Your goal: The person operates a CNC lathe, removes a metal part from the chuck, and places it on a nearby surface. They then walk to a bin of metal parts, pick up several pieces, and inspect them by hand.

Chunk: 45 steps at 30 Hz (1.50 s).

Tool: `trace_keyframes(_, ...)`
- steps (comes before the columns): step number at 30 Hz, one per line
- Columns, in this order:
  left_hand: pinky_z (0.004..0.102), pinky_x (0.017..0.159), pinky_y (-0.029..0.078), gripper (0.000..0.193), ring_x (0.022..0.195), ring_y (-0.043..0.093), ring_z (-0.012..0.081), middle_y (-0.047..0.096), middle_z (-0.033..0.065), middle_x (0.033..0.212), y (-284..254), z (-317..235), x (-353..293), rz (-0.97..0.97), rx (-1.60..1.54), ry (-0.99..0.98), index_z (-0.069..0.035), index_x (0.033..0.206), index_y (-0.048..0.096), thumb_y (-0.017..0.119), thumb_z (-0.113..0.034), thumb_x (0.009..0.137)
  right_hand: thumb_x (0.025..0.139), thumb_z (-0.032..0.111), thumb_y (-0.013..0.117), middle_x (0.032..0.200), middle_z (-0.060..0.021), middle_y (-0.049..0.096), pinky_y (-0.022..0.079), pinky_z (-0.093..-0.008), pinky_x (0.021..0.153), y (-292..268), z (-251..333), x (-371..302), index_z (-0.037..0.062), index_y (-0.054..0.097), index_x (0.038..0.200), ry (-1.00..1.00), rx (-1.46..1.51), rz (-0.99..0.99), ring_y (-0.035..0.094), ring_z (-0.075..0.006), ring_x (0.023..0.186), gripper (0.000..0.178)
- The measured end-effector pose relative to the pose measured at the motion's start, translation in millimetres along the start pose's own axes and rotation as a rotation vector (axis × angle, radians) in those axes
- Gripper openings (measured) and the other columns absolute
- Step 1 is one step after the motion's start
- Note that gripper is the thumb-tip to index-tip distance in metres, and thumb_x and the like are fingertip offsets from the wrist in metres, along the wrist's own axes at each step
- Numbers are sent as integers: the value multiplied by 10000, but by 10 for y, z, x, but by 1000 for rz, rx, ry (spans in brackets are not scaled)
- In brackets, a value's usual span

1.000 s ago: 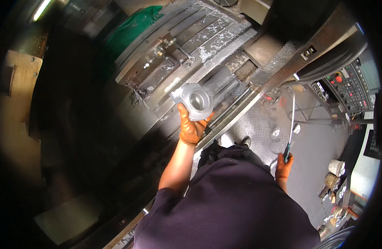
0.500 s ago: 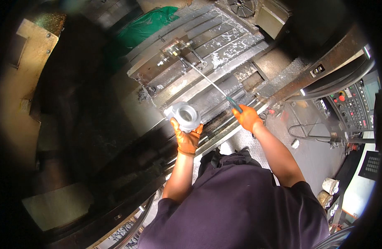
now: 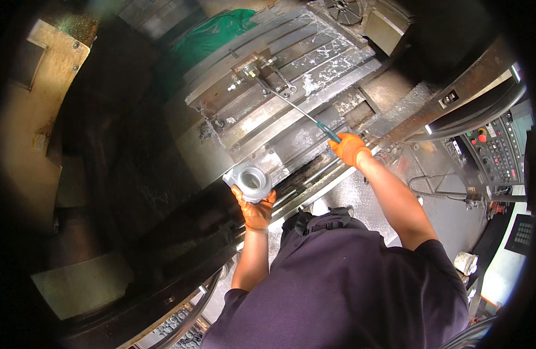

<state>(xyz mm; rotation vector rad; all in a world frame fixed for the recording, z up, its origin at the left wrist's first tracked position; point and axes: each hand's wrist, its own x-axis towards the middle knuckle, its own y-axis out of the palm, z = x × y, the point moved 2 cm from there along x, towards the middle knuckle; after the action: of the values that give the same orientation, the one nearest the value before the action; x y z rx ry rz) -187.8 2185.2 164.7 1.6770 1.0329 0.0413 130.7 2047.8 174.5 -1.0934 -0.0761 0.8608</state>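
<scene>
The left hand [image 3: 255, 213], gripping the metal ring [image 3: 240, 173] alone, near left, could drop it if attention follows the green-handled rod [image 3: 303, 113] gripped by the right hand [image 3: 350, 149]

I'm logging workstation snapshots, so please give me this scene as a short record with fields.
Left hand: orange-gloved left hand holds grey ring-shaped part
Part position: held up in front of the body, its round opening visible
Right hand: orange-gloved right hand grips long-shafted tool by its green handle
Tool direction: shaft points toward the bolted fixture; contact at the tip unclear
Work surface: slotted metal table, pale patches on it
Beyond table: green sheet
Right side: control panel with red button
</scene>
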Motion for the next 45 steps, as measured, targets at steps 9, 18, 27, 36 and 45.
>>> trace_keyframes(9, 464, 664, 582, 678, 633, 624, 241, 667, 48, 789, 246, 76, 12, 36, 23, -36, -162, 1139, 619, 517, -773, 862, 971, 459, 520, 1075, -224, 692, 509, -458, 910, -122, 282, 2, 59, 684, 1097, 30, -11, 68, 645, -404, 1026, 450)
trace_keyframes(18, 465, 679, 563, 705, 575, 569, 239, 644, 40, 749, 119, 142, -136, 103, 14, -72, -156, 1102, 626, 500, -801, 848, 921, 441, 611, 996, -178, 719, 520, -439, 871, -74, 318, 31, 88, 693, 1114, 63, 54, -10, 664, -385, 952, 411)
trace_keyframes(27, 376, 521, 528, 793, 538, 567, 232, 600, 45, 750, 283, 604, -358, 18, 240, -17, -132, 1184, 557, 471, -833, 823, 929, 284, 654, 1103, -218, 638, 503, -487, 870, -337, -923, -1574, 85, 610, 1240, -56, 130, -530, 616, -414, 1003, 372)
trace_keyframes(36, 348, 495, 537, 774, 558, 579, 209, 646, 42, 887, 851, 1385, -504, 189, 466, -75, -151, 1232, 561, 426, -817, 861, 963, 334, 610, 1228, -258, 619, 455, -451, 993, -966, -1691, -2188, 30, 504, 1398, 78, 643, -1009, 592, -404, 1155, 541)
trace_keyframes(45, 408, 607, 543, 753, 625, 585, 250, 640, 75, 873, 1503, 1624, -778, 199, 369, -10, -175, 1281, 529, 494, -794, 853, 960, 280, 526, 1281, -328, 547, 430, -443, 1050, -1859, -1895, -717, -17, 505, 1303, 102, 196, -829, 541, -433, 1218, 454)
